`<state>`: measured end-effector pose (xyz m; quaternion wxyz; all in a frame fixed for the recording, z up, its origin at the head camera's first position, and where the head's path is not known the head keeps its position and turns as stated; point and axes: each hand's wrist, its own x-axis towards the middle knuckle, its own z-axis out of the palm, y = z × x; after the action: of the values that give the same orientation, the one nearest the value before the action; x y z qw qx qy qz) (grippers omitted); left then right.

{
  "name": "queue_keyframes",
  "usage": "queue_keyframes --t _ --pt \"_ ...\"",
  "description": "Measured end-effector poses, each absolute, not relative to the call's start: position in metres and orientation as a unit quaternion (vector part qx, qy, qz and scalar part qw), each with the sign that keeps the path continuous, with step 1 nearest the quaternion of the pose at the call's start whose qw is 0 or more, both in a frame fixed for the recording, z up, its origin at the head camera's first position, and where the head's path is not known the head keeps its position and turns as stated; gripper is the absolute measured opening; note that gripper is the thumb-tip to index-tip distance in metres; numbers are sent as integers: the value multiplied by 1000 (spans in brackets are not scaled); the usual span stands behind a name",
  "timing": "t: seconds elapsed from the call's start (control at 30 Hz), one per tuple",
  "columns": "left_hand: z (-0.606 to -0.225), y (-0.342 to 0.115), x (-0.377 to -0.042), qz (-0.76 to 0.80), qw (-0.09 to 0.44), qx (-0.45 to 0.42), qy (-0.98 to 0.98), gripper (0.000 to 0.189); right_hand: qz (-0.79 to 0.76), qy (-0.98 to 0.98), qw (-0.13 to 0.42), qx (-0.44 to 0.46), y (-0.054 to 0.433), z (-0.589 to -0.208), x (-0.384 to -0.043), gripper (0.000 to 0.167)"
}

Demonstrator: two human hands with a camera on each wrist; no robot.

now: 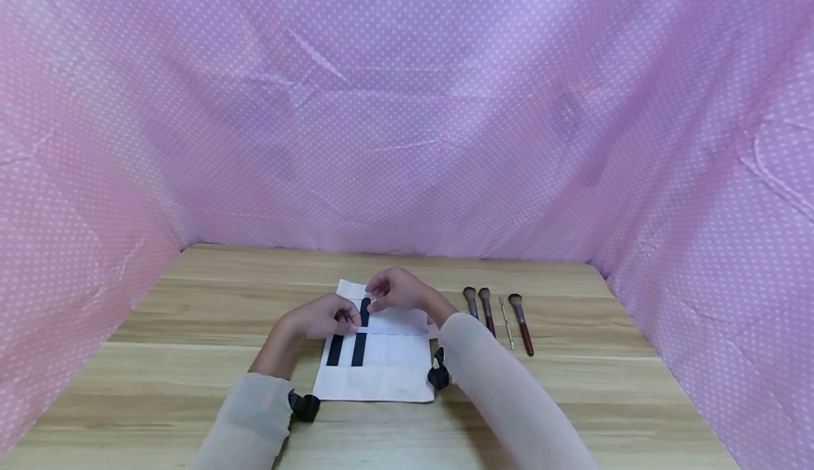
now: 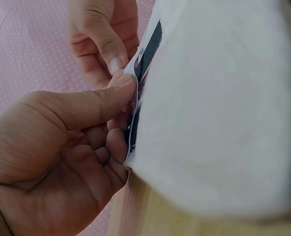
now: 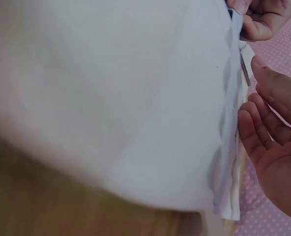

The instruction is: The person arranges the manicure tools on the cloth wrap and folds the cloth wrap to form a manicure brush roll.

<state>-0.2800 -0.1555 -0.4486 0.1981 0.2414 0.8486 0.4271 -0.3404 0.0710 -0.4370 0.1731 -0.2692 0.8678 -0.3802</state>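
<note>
A white fabric brush roll lies spread out on the wooden table, with a pale elastic band across its middle. Two flat black strips stand in it, running under the band; one has a rounded top above it. My left hand pinches the edge of the band between thumb and fingers, as the left wrist view shows close up. Beside the rounded black top is my right hand, fingers loosely bent, thumb apart from them. Its index fingertip is hidden in the right wrist view. The roll's fabric fills much of that view.
Right of the roll, several makeup brushes with dark bristles and reddish handles lie on the table. Among them is a thin metal tool. A pink dotted cloth hangs around the back and sides.
</note>
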Motion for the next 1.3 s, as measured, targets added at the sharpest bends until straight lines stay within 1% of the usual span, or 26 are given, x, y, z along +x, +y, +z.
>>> queue_keyframes --t 0.17,0.37,0.5,0.63,0.87,1.0,1.17,1.3 --pt "-448 -154 -279 420 196 233 855 7 -378 869 145 -284 91 -425 -343 34" --pt "-448 -154 -277 428 197 225 853 7 -375 882 128 -256 127 -409 -342 34" --pt "-447 -154 -275 427 196 224 854 6 -375 886 127 -241 153 -406 -339 36" --pt "-447 -155 -274 427 195 224 854 6 -368 893 113 -235 178 -406 -335 37" --pt "-447 -153 -273 429 191 232 852 8 -348 904 88 -233 219 -412 -331 36" --pt "-447 -153 -272 427 189 232 853 10 -348 906 89 -226 237 -416 -327 35" --pt "-447 -153 -272 420 186 234 857 9 -348 905 104 -221 245 -419 -323 29" --pt "-446 -153 -271 417 186 234 858 7 -335 913 101 -210 244 -419 -321 25"
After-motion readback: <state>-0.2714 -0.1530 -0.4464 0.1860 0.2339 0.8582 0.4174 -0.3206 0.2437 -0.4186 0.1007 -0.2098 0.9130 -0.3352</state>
